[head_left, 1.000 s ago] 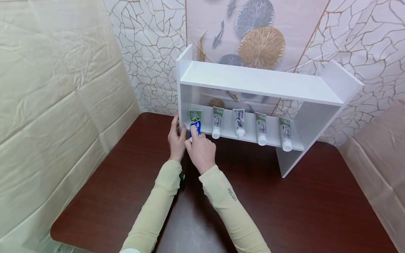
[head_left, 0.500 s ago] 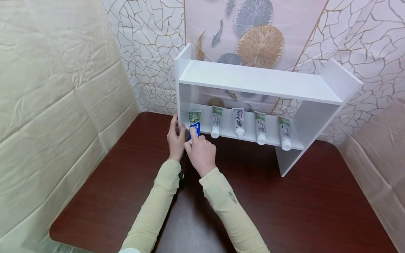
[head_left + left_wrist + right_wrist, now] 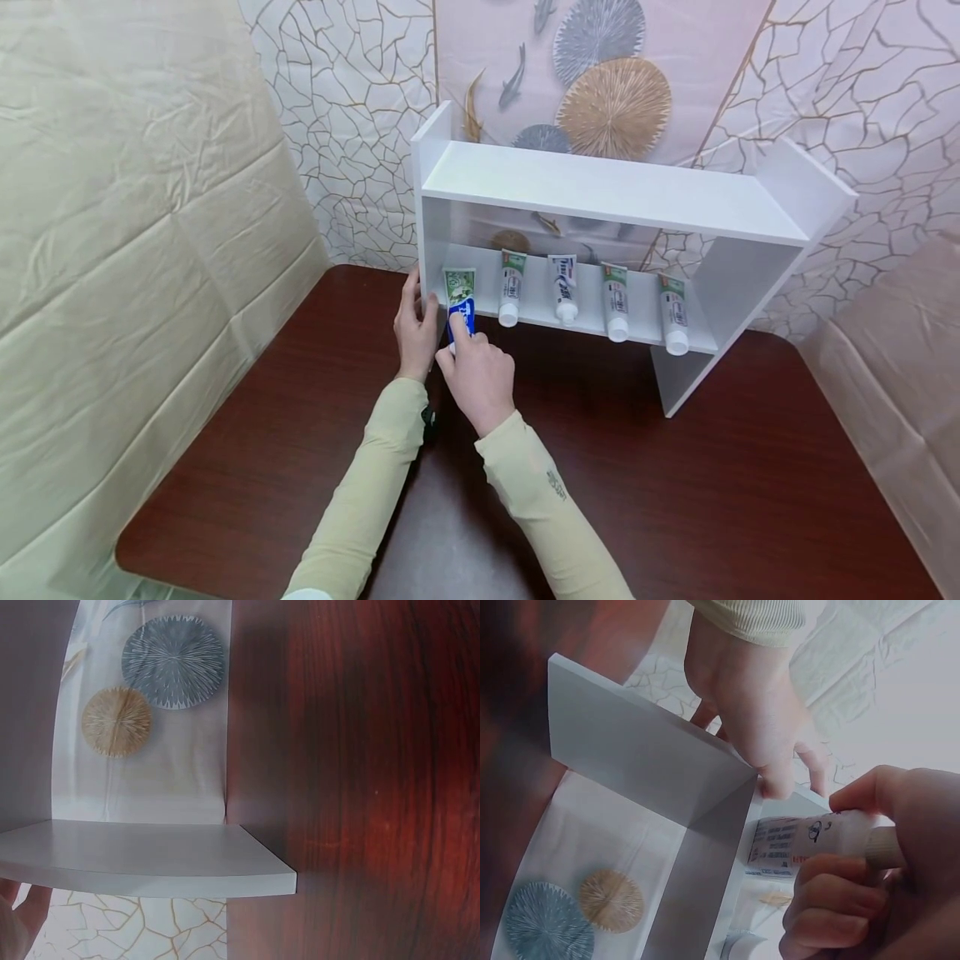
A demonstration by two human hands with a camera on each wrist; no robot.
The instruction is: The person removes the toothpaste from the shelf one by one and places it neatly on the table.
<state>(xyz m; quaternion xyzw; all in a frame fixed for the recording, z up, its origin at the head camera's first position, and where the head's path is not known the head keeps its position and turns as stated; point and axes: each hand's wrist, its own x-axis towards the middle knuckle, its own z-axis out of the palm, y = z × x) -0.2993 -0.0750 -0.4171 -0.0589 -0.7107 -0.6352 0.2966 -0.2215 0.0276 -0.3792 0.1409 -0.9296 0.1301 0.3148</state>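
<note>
Jutting from right hand (image 3: 482, 371), toothpaste tube (image 3: 461, 290)

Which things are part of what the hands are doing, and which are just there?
Seem part of the job:
green-and-blue tube, held by the right hand
white shelf, held at its side by the left hand
four other tubes on the shelf

Just there:
picture hanging behind
brown table underneath
</note>
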